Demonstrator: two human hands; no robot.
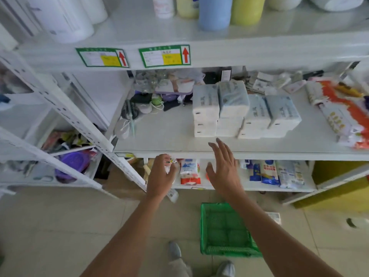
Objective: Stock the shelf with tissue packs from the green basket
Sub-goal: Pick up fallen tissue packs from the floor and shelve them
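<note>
Both hands reach shelfward: left hand [161, 173] grasping nothing visible (fingers curled), right hand [224, 168] splayed.

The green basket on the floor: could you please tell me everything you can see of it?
The green basket is a rectangular crate of bright green plastic with mesh-like latticed walls and a gridded bottom. It sits upright on the tiled floor, below the shelf unit and just ahead of the person's shoes. The visible part of its inside looks empty. The right forearm crosses over its right side and hides that edge. Neither hand touches it.
</note>
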